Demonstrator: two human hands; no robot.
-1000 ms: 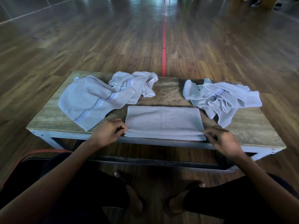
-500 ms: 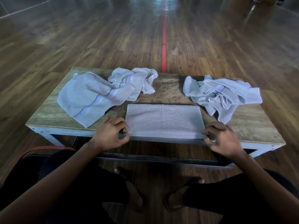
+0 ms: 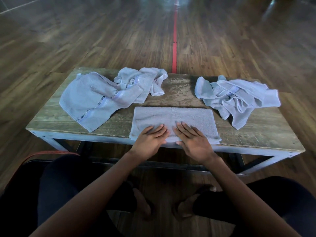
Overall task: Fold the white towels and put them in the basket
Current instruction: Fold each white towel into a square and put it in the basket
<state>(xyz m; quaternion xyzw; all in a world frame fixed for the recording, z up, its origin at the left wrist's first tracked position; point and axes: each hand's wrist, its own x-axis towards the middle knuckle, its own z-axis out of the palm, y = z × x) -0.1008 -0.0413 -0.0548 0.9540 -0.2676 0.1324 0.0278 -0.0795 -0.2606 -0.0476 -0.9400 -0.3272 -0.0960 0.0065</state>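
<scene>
Wood-plank floor (image 3: 102,40) all round you, with a red line (image 3: 174,40) running off at 12 o'clock. You have a low wooden table (image 3: 179,89) on a pale frame in front of your knees. Clock refs below are from the table centre.

- 9 o'clock: spread towel (image 3: 92,101), white, mostly flat. A dark checked stripe with a pale band runs diagonally across it.
- 11 o'clock: crumpled towel (image 3: 142,79), same stripe, bunched up. It touches and overlaps the spread one.
- 6 o'clock: folded towel (image 3: 172,117), a neat rectangle of plain terry with a faint crease down its middle. Its long side lies along the near table edge and slightly over it. Stacked layers show at the near right corner.
- Your left hand (image 3: 150,139) is palm down, fingers straight and together. It presses the near half of the folded towel just left of the crease and grips nothing.
- Your right hand (image 3: 193,141) mirrors it just right of the crease, flat and pressing, thumb at the towel's near edge. The two sets of fingertips nearly meet.
- 2 o'clock: towel heap (image 3: 239,98), white, rumpled, with a bit of stripe showing. A strip of bare wood separates it from the folded towel.
</scene>
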